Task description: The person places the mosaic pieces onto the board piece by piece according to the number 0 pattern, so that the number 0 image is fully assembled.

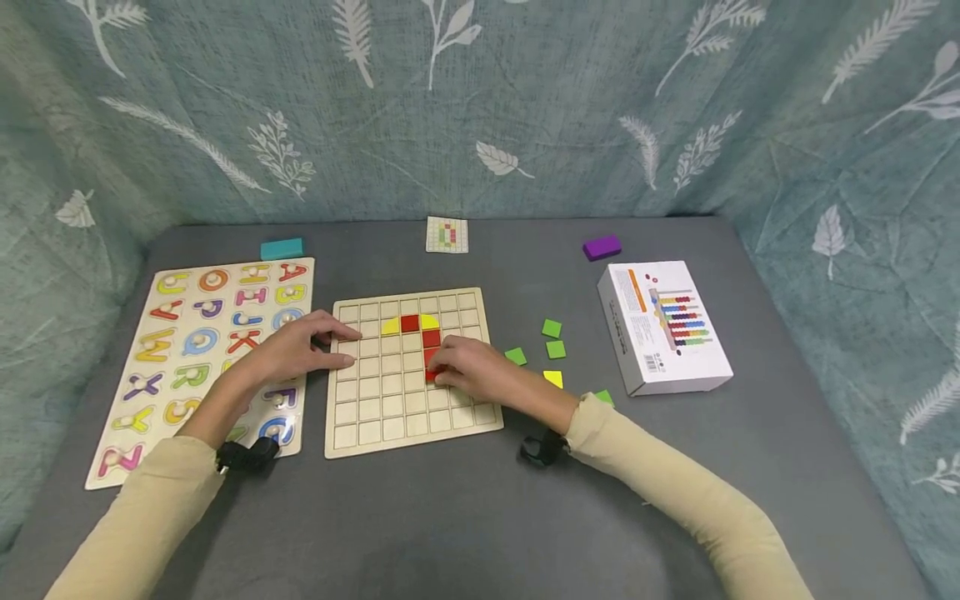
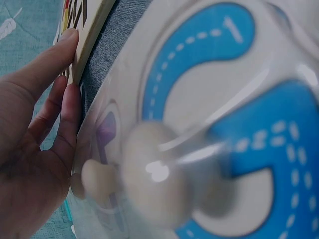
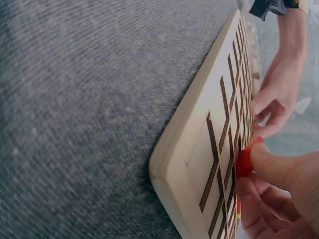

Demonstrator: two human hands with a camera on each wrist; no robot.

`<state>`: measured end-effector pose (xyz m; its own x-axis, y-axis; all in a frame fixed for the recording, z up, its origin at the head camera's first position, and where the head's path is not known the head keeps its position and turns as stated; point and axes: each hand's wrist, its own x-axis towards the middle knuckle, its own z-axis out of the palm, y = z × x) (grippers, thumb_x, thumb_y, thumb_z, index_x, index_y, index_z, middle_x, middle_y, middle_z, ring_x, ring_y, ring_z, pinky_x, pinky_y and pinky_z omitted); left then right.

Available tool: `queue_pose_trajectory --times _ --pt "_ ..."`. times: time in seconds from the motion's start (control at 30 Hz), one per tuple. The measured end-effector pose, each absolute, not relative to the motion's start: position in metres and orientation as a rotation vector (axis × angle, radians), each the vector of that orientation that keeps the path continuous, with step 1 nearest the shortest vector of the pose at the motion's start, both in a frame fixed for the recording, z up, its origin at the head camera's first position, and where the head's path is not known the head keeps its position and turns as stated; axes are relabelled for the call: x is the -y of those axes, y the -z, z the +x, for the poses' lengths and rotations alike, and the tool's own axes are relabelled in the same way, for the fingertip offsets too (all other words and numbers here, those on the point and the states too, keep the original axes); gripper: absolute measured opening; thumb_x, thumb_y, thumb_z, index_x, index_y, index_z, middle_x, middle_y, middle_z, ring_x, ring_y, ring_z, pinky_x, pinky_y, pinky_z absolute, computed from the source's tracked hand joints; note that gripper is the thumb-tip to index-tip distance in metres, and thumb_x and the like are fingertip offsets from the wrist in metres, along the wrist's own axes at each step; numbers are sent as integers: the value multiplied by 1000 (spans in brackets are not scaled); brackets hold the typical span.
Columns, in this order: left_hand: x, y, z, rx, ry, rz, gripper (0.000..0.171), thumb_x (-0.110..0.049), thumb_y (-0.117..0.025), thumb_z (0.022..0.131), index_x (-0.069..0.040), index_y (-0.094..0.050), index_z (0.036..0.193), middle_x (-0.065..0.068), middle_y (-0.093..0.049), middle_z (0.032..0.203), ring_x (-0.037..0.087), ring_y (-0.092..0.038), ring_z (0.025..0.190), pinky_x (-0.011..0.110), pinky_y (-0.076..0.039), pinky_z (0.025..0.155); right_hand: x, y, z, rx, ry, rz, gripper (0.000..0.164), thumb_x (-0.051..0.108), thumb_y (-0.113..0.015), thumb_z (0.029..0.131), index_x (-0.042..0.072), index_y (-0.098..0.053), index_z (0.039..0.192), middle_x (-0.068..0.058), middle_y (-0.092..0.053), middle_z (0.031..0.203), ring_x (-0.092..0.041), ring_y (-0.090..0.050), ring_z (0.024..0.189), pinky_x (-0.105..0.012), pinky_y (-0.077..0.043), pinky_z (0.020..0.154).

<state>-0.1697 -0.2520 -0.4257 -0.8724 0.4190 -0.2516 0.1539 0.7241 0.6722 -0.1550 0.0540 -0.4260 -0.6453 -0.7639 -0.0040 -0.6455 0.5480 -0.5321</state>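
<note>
A wooden grid board [image 1: 370, 437] lies in the middle of the table. Along its left edge rests my left hand [image 1: 296, 346], the straight thumb and fingertips touching the rim. My right hand [image 1: 471, 367] is over the board's right half and pinches a red square tile [image 3: 245, 162] between thumb and fingers, tilted against the grid in the right wrist view. Just above the fingers, a red tile [image 1: 431, 338] sits in its cell. Higher up, another red tile [image 1: 409, 323] lies between two rounded yellow pieces [image 1: 391, 326]. My right fingers partly cover the red column.
Right of the board lie several green tiles [image 1: 556, 349] and a yellow tile [image 1: 552, 378]. A white abacus box [image 1: 678, 371] stands farther right. An alphabet puzzle [image 1: 168, 400] fills the left side. Behind are a pattern card [image 1: 447, 235], a teal block [image 1: 282, 249] and a purple block [image 1: 602, 247].
</note>
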Motion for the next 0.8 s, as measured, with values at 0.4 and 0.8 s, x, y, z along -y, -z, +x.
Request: queue_pose_trajectory --times 0.4,0.8 --pt "251 427 -168 -2535 -942 432 41 -28 -72 88 -11 -66 125 7 -55 108 17 -46 93 23 -42 78 -52 432 -151 -2597 708 -1246 12 14 -72 87 7 -73 97 -6 -63 95 -16 -62 86 -25 -50 79" --pt "251 426 -170 -2540 -924 443 41 -29 -73 88 -11 -66 125 7 -56 109 17 -46 94 24 -42 76 -60 430 -143 -2627 589 -1424 13 12 -68 91 7 -74 102 -6 -60 91 -16 -53 78 -22 -44 71"
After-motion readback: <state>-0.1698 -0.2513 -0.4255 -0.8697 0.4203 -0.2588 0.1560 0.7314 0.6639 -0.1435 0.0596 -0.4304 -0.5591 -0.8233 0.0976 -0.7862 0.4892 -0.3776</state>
